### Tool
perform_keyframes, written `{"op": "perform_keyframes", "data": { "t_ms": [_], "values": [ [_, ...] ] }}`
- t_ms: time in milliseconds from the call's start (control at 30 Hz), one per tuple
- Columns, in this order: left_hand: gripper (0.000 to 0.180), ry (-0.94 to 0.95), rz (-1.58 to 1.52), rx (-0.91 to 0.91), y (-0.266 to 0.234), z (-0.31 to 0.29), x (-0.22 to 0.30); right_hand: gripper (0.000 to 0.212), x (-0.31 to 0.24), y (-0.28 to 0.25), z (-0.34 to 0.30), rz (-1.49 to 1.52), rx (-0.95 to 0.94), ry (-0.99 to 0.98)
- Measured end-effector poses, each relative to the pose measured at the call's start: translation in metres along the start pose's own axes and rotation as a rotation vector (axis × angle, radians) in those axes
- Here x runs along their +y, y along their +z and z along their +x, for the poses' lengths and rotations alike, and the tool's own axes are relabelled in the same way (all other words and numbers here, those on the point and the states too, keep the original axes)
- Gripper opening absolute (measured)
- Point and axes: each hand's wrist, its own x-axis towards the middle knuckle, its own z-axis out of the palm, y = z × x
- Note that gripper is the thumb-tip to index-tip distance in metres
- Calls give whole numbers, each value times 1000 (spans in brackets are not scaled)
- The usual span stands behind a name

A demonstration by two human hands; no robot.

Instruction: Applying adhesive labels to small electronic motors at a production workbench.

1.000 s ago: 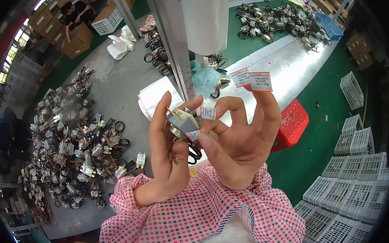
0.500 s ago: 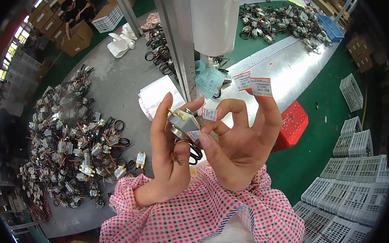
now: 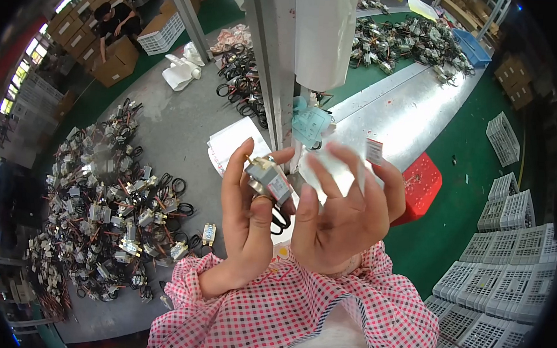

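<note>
My left hand [image 3: 244, 226] grips a small grey box-shaped electrical part [image 3: 263, 172] between its fingers and thumb. Brass-coloured terminals top the part, and black cable hangs below it. On the side facing right lies a small red-and-white label [image 3: 279, 187]. Just to the right is my right hand [image 3: 345, 226], its fingers apart and partly smeared by motion, with no part between them. One red-edged label [image 3: 374, 152] clings to a fingertip of that hand.
Many similar parts with cables [image 3: 120, 209] are heaped on the grey table at left. White paper [image 3: 226, 146] lies beside a metal post [image 3: 273, 59]. A red stool [image 3: 421, 189] and stacked white crates [image 3: 495, 276] stand at right. Far left, a person [image 3: 115, 24] bends over a carton.
My right hand has come off the grey part, and its fingers have spread. The label pinched there now lies on the part's side. Fewer labels show on my right fingers.
</note>
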Motion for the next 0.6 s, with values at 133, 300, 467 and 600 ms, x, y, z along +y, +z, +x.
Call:
{"op": "perform_keyframes", "data": {
  "t_ms": [133,300,467,600],
  "values": [
    [53,-73,-218,57,-3,-5,3,84,-9,-4,6,49,33,60],
    [63,136,278,145,-31,-3,6,87,-3,-17,-6,-299,48,168],
    [37,350,498,298,-61,93,8,83,32,-33,-20,33,626,103],
    [39,215,966,165,-123,195,-50,77,44,-42,-13,76,702,117]
  ]
}}
